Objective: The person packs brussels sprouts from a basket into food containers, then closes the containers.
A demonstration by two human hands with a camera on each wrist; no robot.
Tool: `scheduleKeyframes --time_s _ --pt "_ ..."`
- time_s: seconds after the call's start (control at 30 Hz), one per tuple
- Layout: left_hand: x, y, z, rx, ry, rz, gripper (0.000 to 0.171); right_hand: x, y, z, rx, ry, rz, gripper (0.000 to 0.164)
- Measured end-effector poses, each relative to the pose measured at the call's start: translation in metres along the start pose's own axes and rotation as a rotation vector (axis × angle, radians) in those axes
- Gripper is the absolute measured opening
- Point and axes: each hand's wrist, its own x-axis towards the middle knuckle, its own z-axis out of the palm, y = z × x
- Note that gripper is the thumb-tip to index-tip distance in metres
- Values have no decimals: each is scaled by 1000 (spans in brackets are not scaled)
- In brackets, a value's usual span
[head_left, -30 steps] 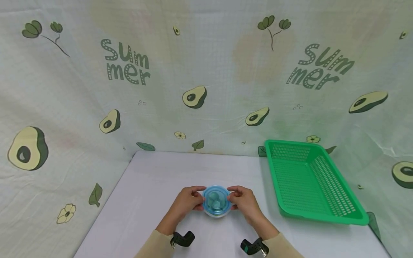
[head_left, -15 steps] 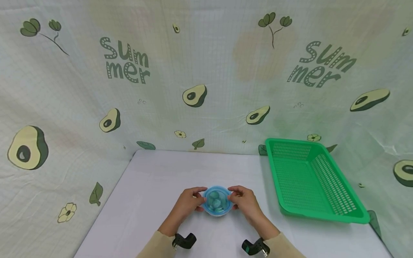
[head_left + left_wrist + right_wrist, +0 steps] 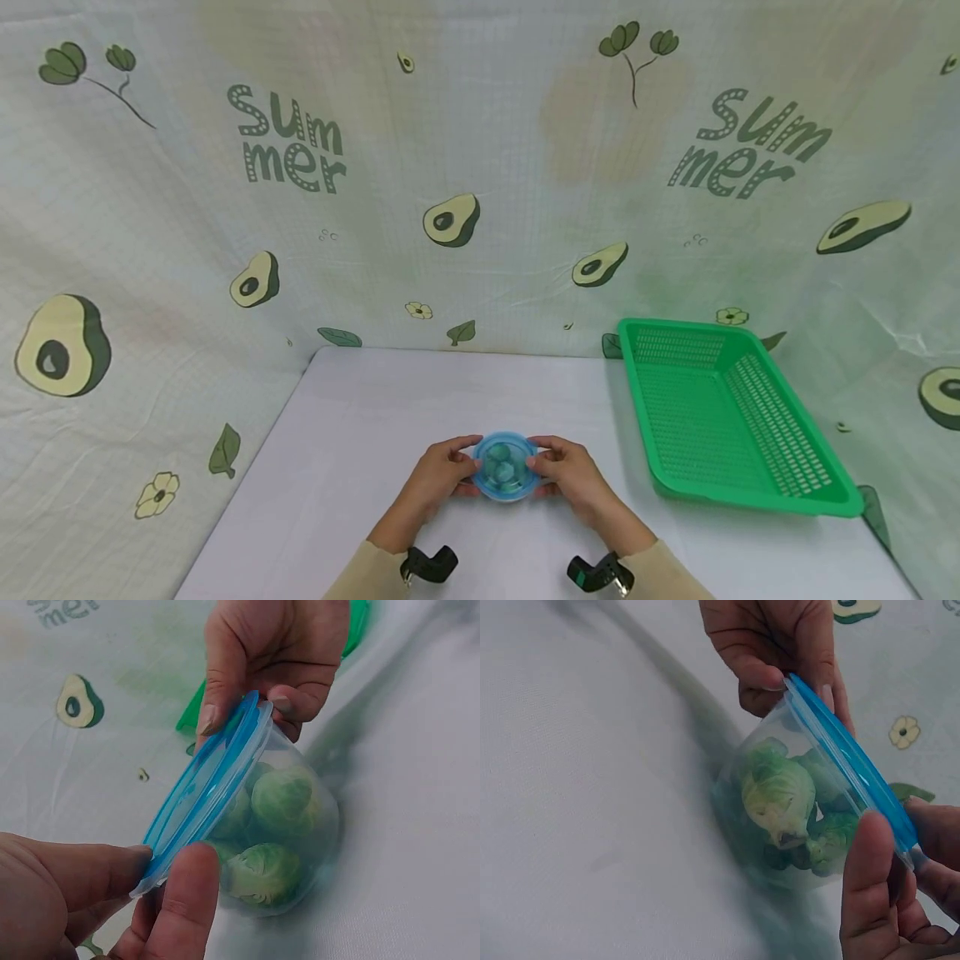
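Note:
A round clear plastic container (image 3: 315,817) with a translucent blue lid (image 3: 504,463) stands on the white tabletop. Several Brussels sprouts (image 3: 778,796) show through its wall. My left hand (image 3: 442,471) grips the rim from the left side, thumb and fingers pinching lid and rim together. On the opposite side my right hand (image 3: 567,473) pinches the rim in the same manner. Both wrist views show the lid lying over the container's mouth, the thumbs and fingertips at its edge. Whether the lid is sealed all round cannot be seen.
An unfilled green plastic basket (image 3: 731,425) stands at the right of the white table (image 3: 420,383). Behind and at the sides hangs a pale cloth (image 3: 517,150) printed with avocados. Each wrist wears a black camera mount (image 3: 431,565).
The right hand's fingers have closed in slightly more around the rim. Both hands stay on the container, which is almost in the same place. The head view has shifted a little.

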Motion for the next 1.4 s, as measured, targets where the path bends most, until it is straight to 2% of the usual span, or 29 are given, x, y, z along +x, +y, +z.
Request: scheduleKeyframes --time_s 0.33,0.87,1.4 --pt "2 -1 1 -45 7 -20 50 4 4 -4 68 -61 8 49" --pt "8 -11 -2 -109 -17 5 49 10 12 -6 138 -101 -18 46" --pt "11 -9 -1 -97 9 8 47 11 12 -3 135 -77 -49 45"
